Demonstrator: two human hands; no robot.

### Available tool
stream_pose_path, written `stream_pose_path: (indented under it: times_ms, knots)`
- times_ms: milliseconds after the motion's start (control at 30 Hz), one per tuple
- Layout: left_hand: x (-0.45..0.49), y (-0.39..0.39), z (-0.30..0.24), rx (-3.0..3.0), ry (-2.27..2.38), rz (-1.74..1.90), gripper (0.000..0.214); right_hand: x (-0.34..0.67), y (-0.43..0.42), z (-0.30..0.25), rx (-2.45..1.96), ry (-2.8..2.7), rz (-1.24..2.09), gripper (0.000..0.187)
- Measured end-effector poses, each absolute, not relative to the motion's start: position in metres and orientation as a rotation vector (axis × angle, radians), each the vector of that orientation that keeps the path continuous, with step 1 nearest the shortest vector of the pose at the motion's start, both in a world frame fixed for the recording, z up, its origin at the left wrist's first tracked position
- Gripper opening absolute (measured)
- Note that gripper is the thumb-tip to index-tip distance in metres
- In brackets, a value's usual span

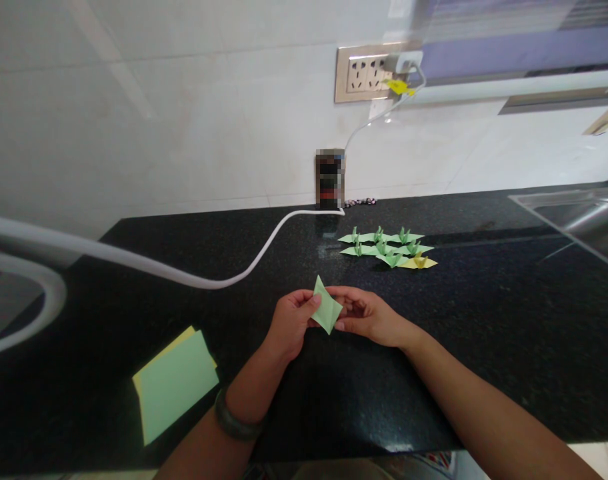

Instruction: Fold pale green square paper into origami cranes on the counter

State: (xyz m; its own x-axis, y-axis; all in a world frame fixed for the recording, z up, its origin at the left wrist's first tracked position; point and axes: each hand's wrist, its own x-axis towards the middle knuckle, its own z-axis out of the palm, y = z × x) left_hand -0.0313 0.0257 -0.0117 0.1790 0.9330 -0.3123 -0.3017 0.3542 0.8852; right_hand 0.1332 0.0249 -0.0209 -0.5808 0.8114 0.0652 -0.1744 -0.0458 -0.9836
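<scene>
Speckled black bench [344, 393], glossy low in frame. Lower left: flat green and yellow sheets [179, 383]. Centre: left hand [290, 323], fingers pinched on a creased green paper diamond [327, 311]; right hand [371, 317] half-curled at its right edge, grip unclear. Beyond: pointed paper cranes [395, 259]; pale tiled wall [209, 120].

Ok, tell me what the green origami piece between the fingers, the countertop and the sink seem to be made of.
Green origami piece: matte paper, judging by its crisp creases and thin edges.
Countertop: black and polished, stone or something imitating it, given the fine speckles and glossy highlight near the front edge.
Sink: probably stainless steel, from its silvery, shiny surface.
</scene>
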Motion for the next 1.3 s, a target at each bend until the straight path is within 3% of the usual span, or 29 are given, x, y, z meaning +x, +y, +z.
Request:
stream_pose_path:
  times_ms: [400, 633, 833, 1300]
  knots:
    - [-0.031, 0.027, -0.012, 0.8, 1.026, 1.014, 0.019, 0.132, 0.024, -0.021, -0.735, -1.597, 1.637, 0.048]
    - [-0.031, 0.027, -0.011, 0.841, 1.113, 0.989, 0.021, 0.129, 0.021, -0.019, -0.989, -1.8, 1.073, 0.058]
    - [-0.03, 0.026, -0.011, 0.829, 1.134, 0.969, 0.022, 0.131, 0.023, -0.012, -0.997, -1.951, 0.805, 0.043]
    - [-0.033, 0.027, -0.013, 0.735, 1.044, 0.979, 0.019, 0.138, 0.029, -0.011, -0.936, -1.909, 0.766, 0.016]
